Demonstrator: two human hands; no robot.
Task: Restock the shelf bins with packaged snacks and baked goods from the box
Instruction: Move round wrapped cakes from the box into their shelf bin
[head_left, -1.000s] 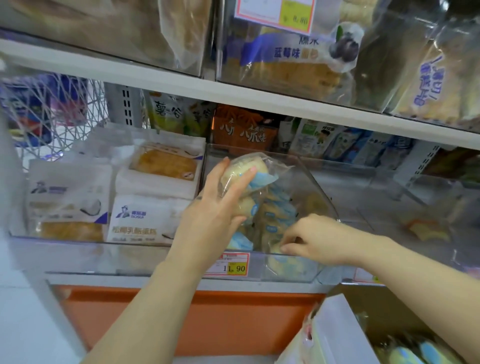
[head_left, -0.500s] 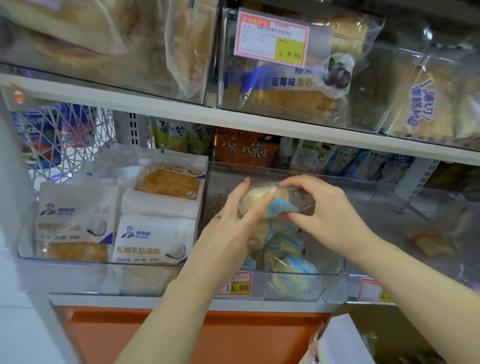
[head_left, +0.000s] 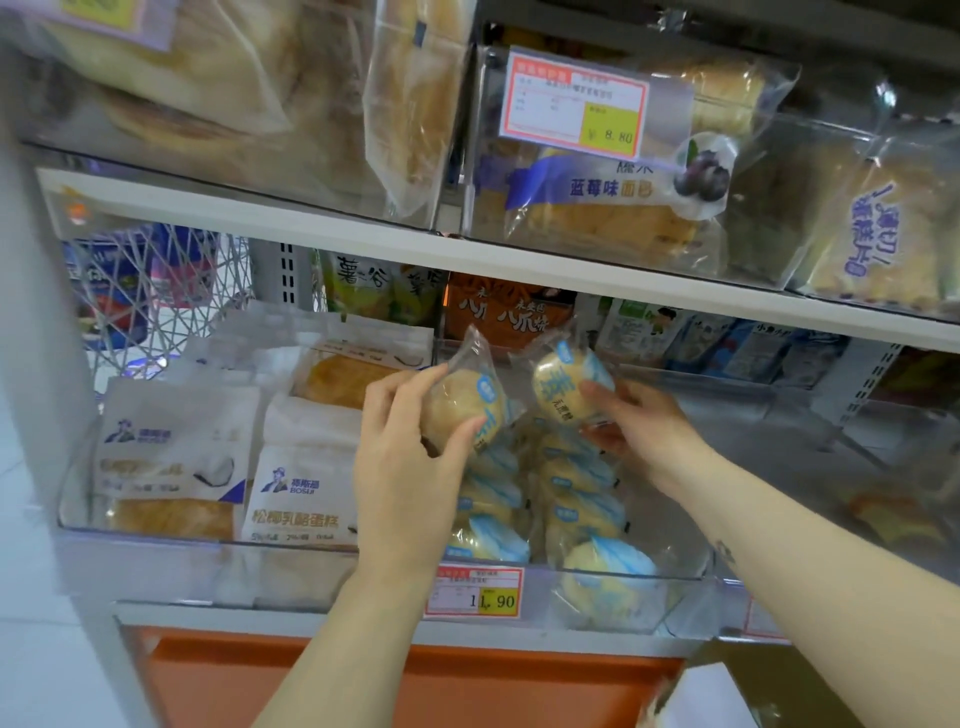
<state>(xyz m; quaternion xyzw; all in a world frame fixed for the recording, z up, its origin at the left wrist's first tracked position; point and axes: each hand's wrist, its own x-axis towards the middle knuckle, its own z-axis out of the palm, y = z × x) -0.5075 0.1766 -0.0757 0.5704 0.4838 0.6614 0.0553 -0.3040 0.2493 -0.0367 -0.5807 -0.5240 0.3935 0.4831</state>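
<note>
A person restocks a snack shelf, both hands raised over the clear bin (head_left: 685, 592) with one wrapped bun in each. The left hand (head_left: 410, 467) has its thumb and fingers curled round a pale bun in blue-and-clear film (head_left: 462, 410). The right hand (head_left: 639, 431) pinches a second bun (head_left: 566, 384) at its lower edge, label turned toward the camera. The two packets sit near each other but apart, just above the back of the bin.

Beneath the hands, stocked buns (head_left: 545, 499) already lie in two rows running toward the front wall, so the step in hand appears to be placing, with this bin well on the way to full. The next move likely calls for lowering each bun behind its own row, beyond the fingertips, and letting go without knocking the packets in front out of line. The slick film could slide.

Both forearms reach up from the bottom of the frame, the left nearly straight, the right angling in from the side with the wrist bent back. White cake packs (head_left: 306, 493) fill the bin just left of the left hand. A yellow price tag (head_left: 475, 592) hangs below its wrist. The supply box cannot be made out clearly.
</note>
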